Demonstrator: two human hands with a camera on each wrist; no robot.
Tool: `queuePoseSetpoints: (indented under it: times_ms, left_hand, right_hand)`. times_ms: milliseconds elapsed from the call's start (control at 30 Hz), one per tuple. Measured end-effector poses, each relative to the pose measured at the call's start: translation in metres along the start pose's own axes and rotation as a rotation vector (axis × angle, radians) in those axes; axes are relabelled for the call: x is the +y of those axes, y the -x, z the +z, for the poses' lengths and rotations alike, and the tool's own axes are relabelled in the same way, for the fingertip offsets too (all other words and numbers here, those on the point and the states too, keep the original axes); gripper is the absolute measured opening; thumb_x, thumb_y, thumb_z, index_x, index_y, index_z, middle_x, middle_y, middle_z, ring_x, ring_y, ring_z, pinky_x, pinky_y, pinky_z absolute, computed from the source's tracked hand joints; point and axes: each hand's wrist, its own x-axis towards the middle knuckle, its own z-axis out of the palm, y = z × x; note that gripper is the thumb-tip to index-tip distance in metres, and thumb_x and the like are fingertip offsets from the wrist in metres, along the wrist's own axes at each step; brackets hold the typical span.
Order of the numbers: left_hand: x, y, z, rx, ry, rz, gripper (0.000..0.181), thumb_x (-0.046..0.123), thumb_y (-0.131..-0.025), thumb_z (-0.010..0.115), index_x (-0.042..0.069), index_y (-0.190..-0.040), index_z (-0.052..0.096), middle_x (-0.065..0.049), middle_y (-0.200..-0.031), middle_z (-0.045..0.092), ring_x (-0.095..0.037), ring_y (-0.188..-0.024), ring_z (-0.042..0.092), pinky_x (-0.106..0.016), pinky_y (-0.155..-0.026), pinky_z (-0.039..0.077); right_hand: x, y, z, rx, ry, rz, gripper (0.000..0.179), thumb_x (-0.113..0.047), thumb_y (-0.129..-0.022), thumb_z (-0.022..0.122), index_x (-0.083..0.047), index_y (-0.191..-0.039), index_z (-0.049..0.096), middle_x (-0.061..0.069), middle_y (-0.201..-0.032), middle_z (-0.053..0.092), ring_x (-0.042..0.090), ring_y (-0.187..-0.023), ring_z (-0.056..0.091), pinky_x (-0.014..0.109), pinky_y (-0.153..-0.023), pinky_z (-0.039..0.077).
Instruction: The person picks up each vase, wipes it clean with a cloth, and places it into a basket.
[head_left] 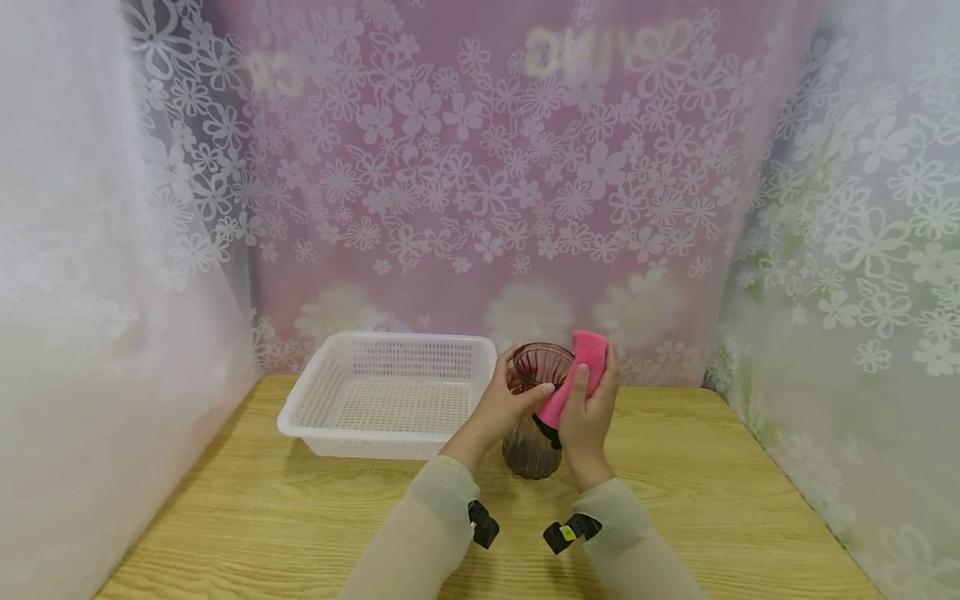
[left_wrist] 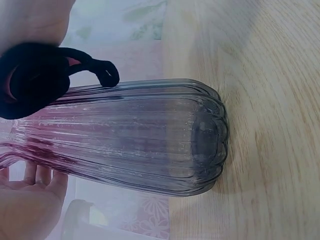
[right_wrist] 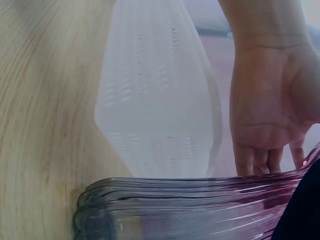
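A tall ribbed glass vase (head_left: pixel 532 457), purplish-pink at the top and smoky grey at the base, stands upright on the wooden table. My left hand (head_left: pixel 501 410) grips its upper part from the left, thumb across the front and fingers behind the glass. From the right, my right hand (head_left: pixel 591 421) holds a bright pink cloth (head_left: pixel 591 354) against the vase's upper side. Black trim on the cloth ends in a small loop (left_wrist: pixel 107 74), seen beside the glass in the left wrist view. In the right wrist view the cloth's dark edge covers the vase's top.
To the left of the vase is a white perforated plastic basket (head_left: pixel 375 442), its right end close by my left hand. Floral curtains (head_left: pixel 487 208) enclose the back and both sides of the table (head_left: pixel 675 483). Each wrist wears a small black camera.
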Motion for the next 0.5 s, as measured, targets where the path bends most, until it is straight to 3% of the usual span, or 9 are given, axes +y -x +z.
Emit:
queuePoseSetpoints:
  times_ms: [233,367,500]
  left_hand:
    - [0.0,0.0,0.0,0.007,-0.004,0.003,0.092,0.038,-0.089,0.076,0.029,-0.16,0.018,-0.012,-0.145,0.048,-0.026,-0.131,0.049,-0.045,-0.103,0.046]
    - [0.0,0.001,0.0,0.004,-0.01,-0.004,0.092,0.039,-0.089,0.077,0.03,-0.159,0.018,-0.011,-0.144,0.049,-0.025,-0.128,0.051,-0.044,-0.099,0.048]
    - [0.001,0.002,0.001,0.001,-0.004,-0.006,0.091,0.038,-0.089,0.077,0.032,-0.159,0.019,-0.01,-0.144,0.049,-0.024,-0.126,0.052,-0.043,-0.093,0.051]
  right_hand:
    - [0.041,-0.003,0.005,0.041,-0.015,0.042,0.051,-0.016,-0.11,0.035,-0.011,-0.159,0.023,0.022,-0.134,0.046,0.013,-0.092,0.044,0.03,-0.079,0.037]
    - [0.049,-0.004,0.004,0.034,-0.059,0.094,0.05,-0.022,-0.111,0.034,-0.016,-0.159,0.023,0.017,-0.133,0.047,0.016,-0.096,0.047,0.028,-0.082,0.038]
    - [0.05,-0.005,0.002,0.021,-0.097,0.151,0.051,-0.025,-0.111,0.033,-0.017,-0.16,0.023,0.015,-0.145,0.042,0.021,-0.113,0.048,0.029,-0.094,0.037]
